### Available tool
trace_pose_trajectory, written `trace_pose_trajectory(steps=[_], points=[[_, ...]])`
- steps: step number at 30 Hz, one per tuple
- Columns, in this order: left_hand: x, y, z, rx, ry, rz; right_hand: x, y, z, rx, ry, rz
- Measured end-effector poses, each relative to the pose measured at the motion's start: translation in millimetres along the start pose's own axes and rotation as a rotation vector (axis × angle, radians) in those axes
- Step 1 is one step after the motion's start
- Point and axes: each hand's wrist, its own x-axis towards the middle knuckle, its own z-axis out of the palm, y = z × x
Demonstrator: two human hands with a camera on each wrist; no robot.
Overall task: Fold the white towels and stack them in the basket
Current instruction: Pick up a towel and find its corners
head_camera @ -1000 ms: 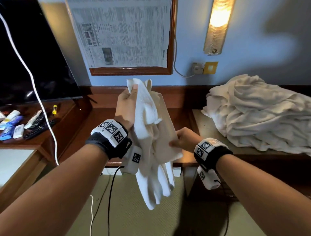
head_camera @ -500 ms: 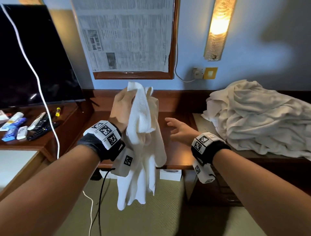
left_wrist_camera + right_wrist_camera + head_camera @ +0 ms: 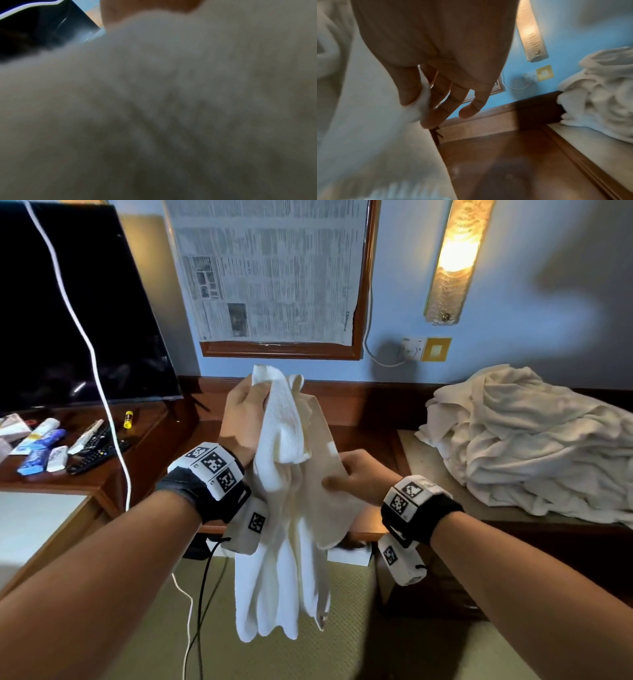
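Above the floor, before the desk, the white towel [image 3: 284,508] is gripped at its top by the left hand [image 3: 243,419]; its side edge is pinched by the right hand [image 3: 356,474]. Corners should be located and spread before folding.

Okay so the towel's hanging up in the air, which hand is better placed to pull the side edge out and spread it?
Right. The right hand already pinches the towel at its side edge, while the left hand grips the bunched top and carries its weight.
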Motion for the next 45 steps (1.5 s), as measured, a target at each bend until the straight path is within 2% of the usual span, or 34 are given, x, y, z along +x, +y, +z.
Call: trace_pose_trajectory(steps=[4, 6, 8, 10, 12, 13, 14, 16, 18, 20, 24, 26, 29, 34, 38, 45], points=[[7.9, -2.4, -6.8, 0.0, 0.026, -0.001, -9.5, 46.4, 1.4, -0.168, -0.015, 0.089], [12.4, -8.0, -10.7, 0.092, 0.05, 0.041, -15.6, 64.1, -7.7, -0.155, 0.051, 0.146], [9.7, -10.1, -11.6, 0.022, 0.077, 0.009, -18.5, 70.8, -20.2, -0.145, 0.137, 0.191], [6.2, -10.3, -11.0, -0.039, 0.086, 0.027, -16.3, 66.1, -34.3, -0.197, 0.201, 0.184], [2.9, -3.1, -11.0, 0.005, 0.084, 0.053, -9.4, 54.8, -52.0, -0.313, 0.3, 0.162], [3.2, -0.5, -13.0, 0.027, 0.045, 0.045, -5.1, 46.3, -62.5, -0.355, 0.377, 0.151], [5.2, 1.4, -17.2, 0.012, -0.051, 0.002, -1.0, 36.3, -72.7, -0.372, 0.474, 0.11], [11.1, 7.4, -29.3, 0.041, -0.365, -0.036, 7.7, 10.2, -90.4, -0.33, 0.657, -0.041], [18.2, 12.8, -42.8, 0.283, -0.615, 0.037, 15.3, -25.0, -101.0, -0.255, 0.754, -0.172], [27.5, 21.6, -54.6, 0.406, -0.66, 0.096, 18.9, -66.3, -106.5, -0.186, 0.741, -0.256], [40.5, 51.4, -67.1, 0.204, -0.496, 0.17, 13.3, -138.6, -109.0, -0.028, 0.631, -0.444], [40.6, 62.5, -64.1, 0.195, -0.459, 0.241, 8.1, -166.5, -105.9, -0.03, 0.572, -0.516], [47.5, 69.5, -60.7, 0.026, -0.41, 0.301, 2.7, -197.6, -97.0, -0.074, 0.495, -0.593], [54.7, 85.3, -49.7, -0.173, -0.358, 0.388, 2.2, -225.8, -90.2, -0.075, 0.437, -0.623], [53.4, 99.9, -36.4, -0.259, -0.411, 0.403, -0.2, -240.1, -89.4, -0.103, 0.405, -0.665], [53.8, 114.4, -20.4, -0.309, -0.48, 0.389, -2.4, -250.2, -100.7, -0.291, 0.388, -0.706]])
